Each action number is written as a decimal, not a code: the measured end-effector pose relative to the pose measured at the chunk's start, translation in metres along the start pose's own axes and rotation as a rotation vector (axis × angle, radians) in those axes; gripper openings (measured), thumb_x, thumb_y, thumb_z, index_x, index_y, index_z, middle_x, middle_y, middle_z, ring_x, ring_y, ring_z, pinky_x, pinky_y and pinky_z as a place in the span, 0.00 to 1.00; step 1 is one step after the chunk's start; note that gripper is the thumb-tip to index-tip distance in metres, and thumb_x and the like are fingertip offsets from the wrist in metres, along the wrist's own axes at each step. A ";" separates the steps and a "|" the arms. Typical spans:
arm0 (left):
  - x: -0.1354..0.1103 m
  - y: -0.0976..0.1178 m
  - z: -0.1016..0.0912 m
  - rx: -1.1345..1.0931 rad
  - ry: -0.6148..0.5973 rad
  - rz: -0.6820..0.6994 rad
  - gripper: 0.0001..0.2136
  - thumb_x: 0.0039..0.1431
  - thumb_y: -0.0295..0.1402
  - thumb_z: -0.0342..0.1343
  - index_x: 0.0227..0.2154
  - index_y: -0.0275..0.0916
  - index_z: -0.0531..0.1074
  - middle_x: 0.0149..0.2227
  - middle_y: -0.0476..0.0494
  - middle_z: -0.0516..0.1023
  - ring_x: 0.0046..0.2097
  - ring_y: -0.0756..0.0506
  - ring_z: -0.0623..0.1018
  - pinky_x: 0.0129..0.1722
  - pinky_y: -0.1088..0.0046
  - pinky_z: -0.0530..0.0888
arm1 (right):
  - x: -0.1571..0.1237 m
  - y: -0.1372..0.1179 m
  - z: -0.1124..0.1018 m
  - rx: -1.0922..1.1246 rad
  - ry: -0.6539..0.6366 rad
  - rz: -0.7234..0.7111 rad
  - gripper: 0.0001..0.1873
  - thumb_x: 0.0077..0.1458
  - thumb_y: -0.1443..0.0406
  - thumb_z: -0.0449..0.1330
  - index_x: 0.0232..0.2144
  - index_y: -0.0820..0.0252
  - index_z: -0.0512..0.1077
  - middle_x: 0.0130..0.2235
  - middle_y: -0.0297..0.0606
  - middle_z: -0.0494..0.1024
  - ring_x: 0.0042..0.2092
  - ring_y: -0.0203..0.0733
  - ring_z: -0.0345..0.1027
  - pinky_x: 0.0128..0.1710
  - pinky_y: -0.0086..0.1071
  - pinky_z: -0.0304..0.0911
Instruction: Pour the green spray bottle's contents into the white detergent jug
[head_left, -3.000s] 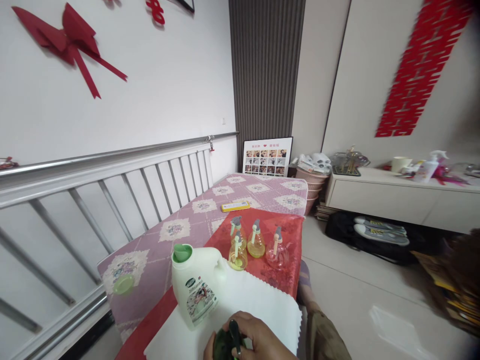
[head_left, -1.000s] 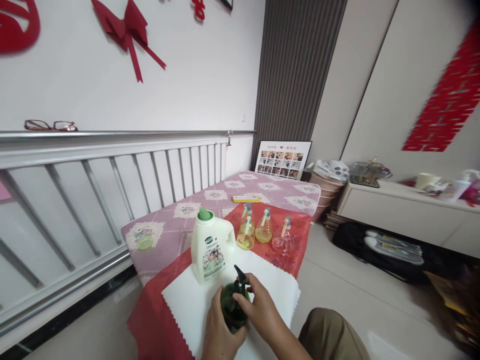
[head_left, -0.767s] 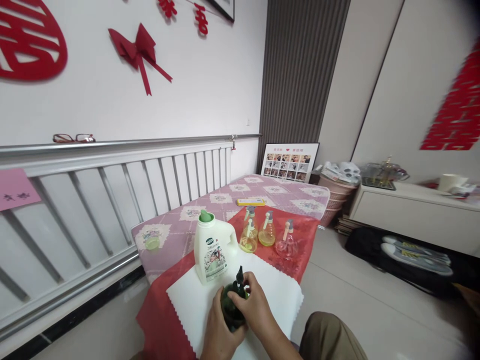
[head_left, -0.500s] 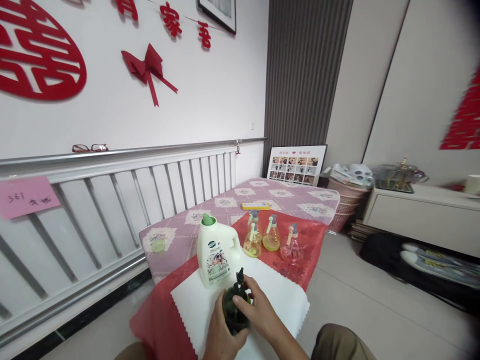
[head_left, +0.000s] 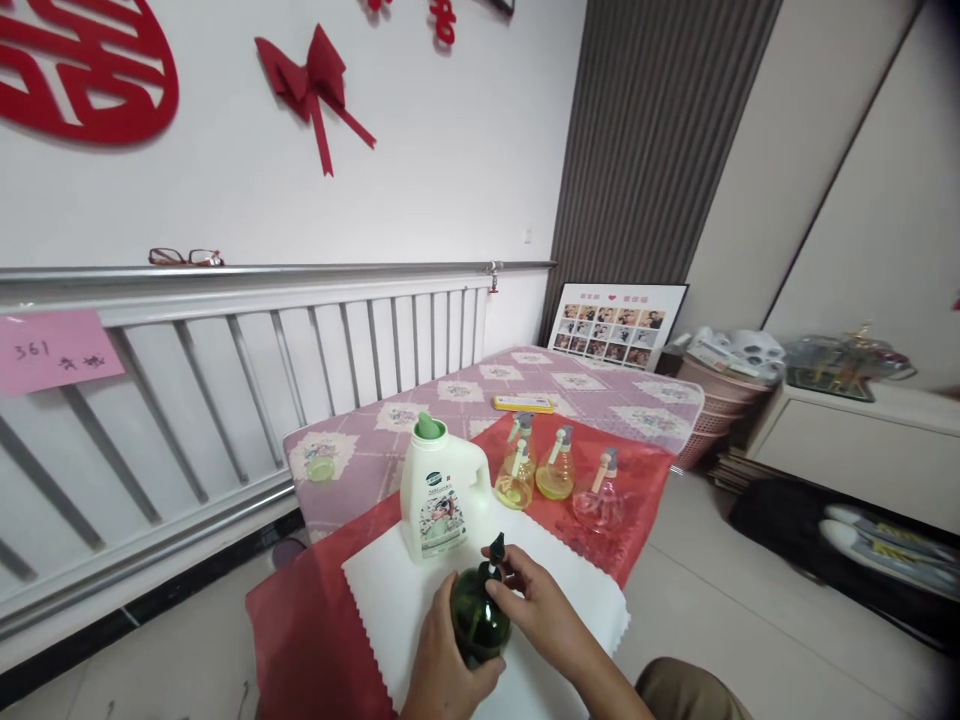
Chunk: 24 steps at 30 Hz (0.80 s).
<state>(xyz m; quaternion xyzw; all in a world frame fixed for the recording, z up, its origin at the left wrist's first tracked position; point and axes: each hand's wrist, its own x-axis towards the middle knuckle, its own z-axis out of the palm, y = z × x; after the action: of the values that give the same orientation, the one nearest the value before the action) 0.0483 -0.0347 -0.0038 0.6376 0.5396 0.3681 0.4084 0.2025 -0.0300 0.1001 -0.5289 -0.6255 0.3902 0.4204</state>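
Note:
A dark green pump bottle [head_left: 478,615] stands upright over the white scalloped mat [head_left: 390,610]. My left hand [head_left: 450,650] wraps round the side and lower front of its body. My right hand [head_left: 534,600] closes its thumb and fingers round the collar of the black pump head [head_left: 496,556]. Just behind stands a white detergent jug [head_left: 442,495], its neck open with a green spout [head_left: 430,427] showing. Small yellowish spray bottles [head_left: 555,470] and a pink spray bottle [head_left: 598,497] stand to the right of the jug on the red cloth [head_left: 637,480].
A yellow-edged box [head_left: 523,404] lies on the patterned purple tablecloth [head_left: 450,391], with a pale green cap [head_left: 321,469] at the left. A white railing [head_left: 375,345] borders the table. Beyond the far edge are a photo board [head_left: 615,325] and a pink basket [head_left: 705,425].
My right hand has shifted its grip from the bottle's top up to the pump collar, uncovering more of the bottle's body. The camera view has tilted downward.

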 end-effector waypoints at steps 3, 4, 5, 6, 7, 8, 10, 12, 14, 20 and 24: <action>0.000 0.000 0.000 0.013 -0.011 -0.013 0.47 0.36 0.30 0.61 0.63 0.28 0.49 0.66 0.25 0.61 0.67 0.33 0.63 0.68 0.53 0.60 | 0.002 0.001 -0.002 -0.031 -0.037 0.015 0.17 0.55 0.59 0.57 0.44 0.59 0.73 0.40 0.40 0.73 0.42 0.47 0.69 0.45 0.42 0.67; 0.000 0.000 0.000 0.014 -0.010 -0.015 0.47 0.36 0.30 0.61 0.63 0.28 0.49 0.66 0.25 0.62 0.66 0.33 0.64 0.68 0.53 0.60 | 0.002 0.001 -0.003 -0.045 -0.050 0.009 0.16 0.55 0.59 0.57 0.44 0.59 0.74 0.42 0.40 0.73 0.43 0.47 0.70 0.46 0.42 0.67; 0.000 0.000 0.001 0.012 -0.007 -0.015 0.47 0.37 0.31 0.61 0.63 0.28 0.49 0.65 0.25 0.62 0.65 0.33 0.65 0.67 0.53 0.61 | 0.003 0.001 -0.003 -0.061 -0.064 0.001 0.16 0.54 0.60 0.57 0.44 0.59 0.74 0.43 0.41 0.73 0.44 0.48 0.70 0.47 0.43 0.67; 0.000 0.000 0.001 0.009 -0.003 -0.013 0.47 0.37 0.31 0.61 0.63 0.28 0.49 0.64 0.26 0.63 0.65 0.34 0.66 0.66 0.54 0.62 | 0.003 0.000 -0.004 -0.078 -0.081 -0.008 0.15 0.53 0.62 0.57 0.44 0.58 0.74 0.43 0.41 0.73 0.45 0.48 0.70 0.47 0.43 0.66; 0.000 0.001 0.000 0.007 -0.001 -0.010 0.47 0.37 0.31 0.61 0.63 0.29 0.49 0.64 0.27 0.64 0.64 0.34 0.67 0.66 0.54 0.63 | 0.003 -0.002 -0.005 -0.095 -0.099 -0.016 0.16 0.52 0.64 0.58 0.44 0.58 0.74 0.44 0.41 0.74 0.47 0.48 0.70 0.48 0.42 0.66; 0.000 0.001 0.000 0.006 -0.002 -0.007 0.47 0.37 0.32 0.61 0.63 0.29 0.50 0.64 0.27 0.65 0.64 0.34 0.67 0.65 0.54 0.64 | 0.003 -0.003 -0.006 -0.114 -0.118 -0.023 0.17 0.51 0.67 0.58 0.45 0.57 0.74 0.45 0.40 0.75 0.48 0.48 0.70 0.48 0.42 0.65; -0.001 0.002 -0.001 0.013 -0.010 -0.006 0.47 0.37 0.32 0.62 0.63 0.29 0.50 0.64 0.27 0.65 0.64 0.34 0.67 0.66 0.53 0.63 | 0.004 -0.008 -0.009 -0.153 -0.157 -0.026 0.20 0.48 0.70 0.57 0.46 0.56 0.73 0.46 0.40 0.76 0.48 0.47 0.70 0.48 0.41 0.64; -0.001 0.004 -0.003 0.016 -0.019 -0.010 0.47 0.38 0.32 0.62 0.63 0.29 0.50 0.64 0.27 0.64 0.64 0.33 0.66 0.66 0.52 0.63 | 0.005 -0.013 -0.013 -0.184 -0.190 -0.023 0.20 0.49 0.71 0.57 0.46 0.56 0.72 0.45 0.39 0.77 0.46 0.46 0.71 0.47 0.41 0.64; -0.002 0.006 -0.005 0.011 -0.027 -0.006 0.46 0.38 0.33 0.62 0.63 0.29 0.50 0.64 0.27 0.64 0.64 0.33 0.67 0.66 0.52 0.63 | 0.006 -0.018 -0.018 -0.213 -0.228 -0.027 0.19 0.50 0.70 0.58 0.47 0.55 0.72 0.44 0.38 0.78 0.46 0.46 0.70 0.48 0.41 0.63; -0.004 0.010 -0.009 0.011 -0.027 0.013 0.46 0.38 0.32 0.62 0.63 0.31 0.51 0.64 0.28 0.65 0.64 0.33 0.66 0.66 0.50 0.62 | 0.015 -0.030 -0.027 -0.285 -0.344 -0.047 0.19 0.48 0.72 0.61 0.44 0.54 0.74 0.44 0.35 0.79 0.45 0.44 0.71 0.47 0.38 0.63; -0.003 0.010 -0.010 0.005 -0.032 0.021 0.45 0.38 0.33 0.62 0.63 0.31 0.51 0.63 0.29 0.66 0.63 0.33 0.67 0.65 0.50 0.63 | 0.020 -0.035 -0.028 -0.313 -0.369 -0.046 0.18 0.47 0.71 0.62 0.42 0.55 0.76 0.44 0.37 0.81 0.44 0.45 0.72 0.46 0.38 0.64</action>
<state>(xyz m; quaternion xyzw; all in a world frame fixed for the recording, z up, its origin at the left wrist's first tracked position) 0.0429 -0.0376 0.0094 0.6502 0.5270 0.3607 0.4116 0.2150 -0.0141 0.1440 -0.4929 -0.7566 0.3687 0.2207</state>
